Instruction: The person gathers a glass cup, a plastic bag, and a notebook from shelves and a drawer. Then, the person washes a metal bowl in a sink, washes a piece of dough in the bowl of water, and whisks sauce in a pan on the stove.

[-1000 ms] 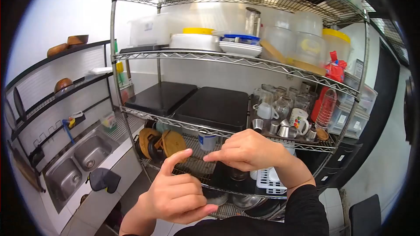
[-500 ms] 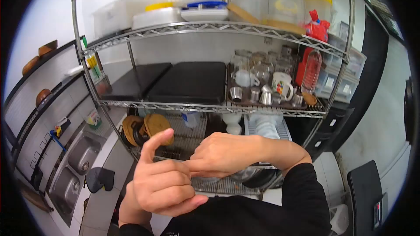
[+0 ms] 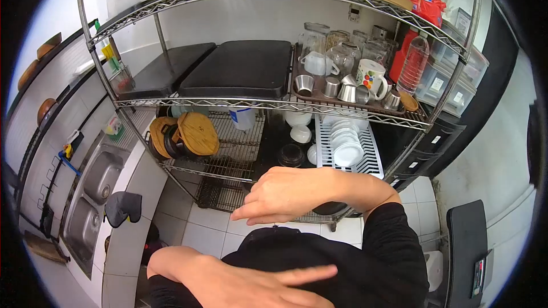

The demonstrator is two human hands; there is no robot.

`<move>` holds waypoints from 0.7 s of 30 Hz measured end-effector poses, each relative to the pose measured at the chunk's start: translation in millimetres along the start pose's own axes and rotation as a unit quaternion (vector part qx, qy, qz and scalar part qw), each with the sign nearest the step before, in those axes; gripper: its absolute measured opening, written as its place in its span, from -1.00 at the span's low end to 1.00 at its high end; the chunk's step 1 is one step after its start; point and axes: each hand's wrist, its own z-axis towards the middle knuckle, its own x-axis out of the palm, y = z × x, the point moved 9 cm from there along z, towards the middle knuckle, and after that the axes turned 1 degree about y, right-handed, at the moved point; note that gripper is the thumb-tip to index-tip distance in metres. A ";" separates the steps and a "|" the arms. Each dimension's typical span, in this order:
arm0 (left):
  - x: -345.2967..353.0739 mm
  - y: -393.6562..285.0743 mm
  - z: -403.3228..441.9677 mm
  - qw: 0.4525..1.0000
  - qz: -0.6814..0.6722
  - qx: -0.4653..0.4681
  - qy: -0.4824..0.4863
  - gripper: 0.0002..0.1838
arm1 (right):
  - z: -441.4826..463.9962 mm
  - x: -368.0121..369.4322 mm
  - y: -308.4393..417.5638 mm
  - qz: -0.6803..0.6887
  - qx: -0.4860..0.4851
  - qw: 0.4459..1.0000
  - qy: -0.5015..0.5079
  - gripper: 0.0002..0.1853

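My right hand is held in front of the chest, its fingers reaching left and slightly down with nothing in them. Lower in the head view, my left hand lies close against the black shirt. One of its fingers is stretched out to the right, somewhat blurred, and the rest run off the bottom edge. The two hands are apart. Beyond the right hand, on the rack's lower level, stand a white dish rack with several small white plates and a white bowl.
A metal wire rack spans the view. It carries black lidded bins, a tray of glasses and metal cups, a patterned mug, a water bottle and wooden boards. A double sink is at left.
My hands have parted: the left has dropped down toward the bottom edge, while the right stays near the middle. The view has tilted downward, showing more of the lower shelf and floor.
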 end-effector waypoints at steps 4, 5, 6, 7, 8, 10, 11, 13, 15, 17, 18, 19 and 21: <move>29.0 20.2 1.7 0.983 -0.137 0.075 0.097 -0.32 | -1.8 2.0 -1.5 -0.012 0.010 1.000 0.018 -0.69; 37.7 26.1 0.8 0.973 -0.198 0.112 0.031 -0.27 | -2.2 2.8 -0.2 -0.006 0.002 1.000 0.014 -0.70; 33.7 27.1 4.8 0.965 -0.230 0.128 -0.001 -0.25 | -2.4 3.9 1.1 0.001 -0.006 1.000 0.010 -0.70; 27.9 27.2 10.0 0.954 -0.260 0.147 -0.033 -0.22 | -2.4 5.2 0.4 -0.001 -0.003 1.000 0.007 -0.70; 29.0 29.6 15.9 0.943 -0.307 0.126 0.004 -0.20 | -2.5 2.1 2.3 0.019 -0.016 0.999 -0.020 -0.73; 36.4 21.9 42.0 0.928 -0.357 0.103 0.044 -0.17 | -2.5 -2.2 4.8 0.038 -0.026 0.998 -0.053 -0.76; 77.1 45.7 61.2 0.945 -0.266 -0.097 0.164 -0.18 | -1.8 -0.5 5.6 0.039 -0.021 0.998 -0.040 -0.76; 104.0 76.9 49.4 0.902 -0.158 -0.287 0.282 -0.20 | -2.4 2.9 4.8 0.037 -0.012 0.999 -0.033 -0.76; 88.8 64.4 51.2 0.939 -0.238 -0.133 0.209 -0.23 | -5.5 7.0 5.1 0.049 -0.019 0.998 -0.043 -0.76; 63.1 52.0 41.4 0.942 -0.311 0.024 0.124 -0.25 | -10.2 8.7 3.8 0.044 -0.016 0.998 -0.031 -0.73; 48.2 42.8 37.5 0.930 -0.343 0.102 0.079 -0.27 | -12.1 11.9 3.3 0.040 -0.015 0.999 -0.015 -0.70; 45.5 43.4 37.0 0.929 -0.345 0.103 0.081 -0.27 | -14.5 13.4 0.9 0.040 -0.012 0.999 -0.017 -0.70; 44.7 45.6 39.5 0.934 -0.318 0.095 0.132 -0.26 | -20.6 13.0 -3.5 0.036 -0.014 0.999 -0.037 -0.70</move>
